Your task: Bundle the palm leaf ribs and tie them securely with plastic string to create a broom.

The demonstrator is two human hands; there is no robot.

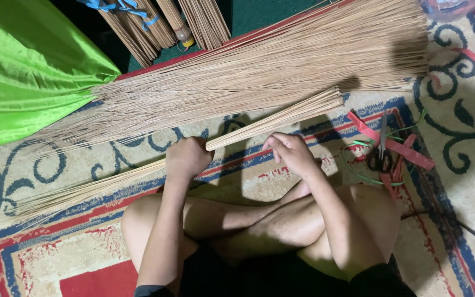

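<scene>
Left hand (187,158) is fisted around a slim bundle of long tan palm-rib sticks (273,119) slanting across the patterned carpet (457,132). Right hand (291,153), fingers curled, pinches nothing discernible. Risk: single mid-length grip; loose ends may fan and slide out.
</scene>
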